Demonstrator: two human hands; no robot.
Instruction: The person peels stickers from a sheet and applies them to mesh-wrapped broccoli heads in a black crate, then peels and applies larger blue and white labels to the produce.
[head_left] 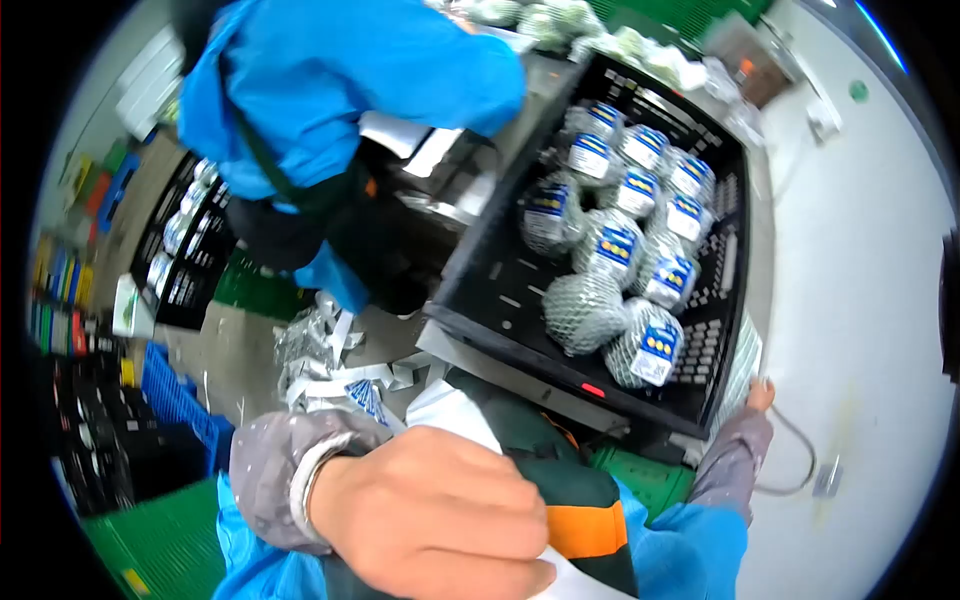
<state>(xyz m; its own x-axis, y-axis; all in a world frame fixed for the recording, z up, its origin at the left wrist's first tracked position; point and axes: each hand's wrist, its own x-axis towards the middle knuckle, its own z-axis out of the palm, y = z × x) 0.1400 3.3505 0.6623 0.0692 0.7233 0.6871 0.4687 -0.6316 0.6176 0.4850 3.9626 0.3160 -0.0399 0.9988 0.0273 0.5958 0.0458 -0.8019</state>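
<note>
My left hand [440, 510] is large at the bottom centre, its fingers closed on a white paper strip [455, 410] that shows above and below the hand. At the right, beside the crate wall, my right hand [762, 393] looks closed at the edge of a pale green mesh sheet [742, 365]; most of its fingers are hidden. Between and above the hands stands a tilted black crate [500, 300]. It holds several round items in white foam netting [585, 312], most with blue and white labels [657, 355].
A co-worker in blue [350, 70] stands at the upper left. Plastic scraps and strips [320, 350] lie on the floor. Another black crate [195, 250] holds netted items. Blue [180, 400] and green crates [160, 540] are at the lower left. A white wall [860, 250] bounds the right.
</note>
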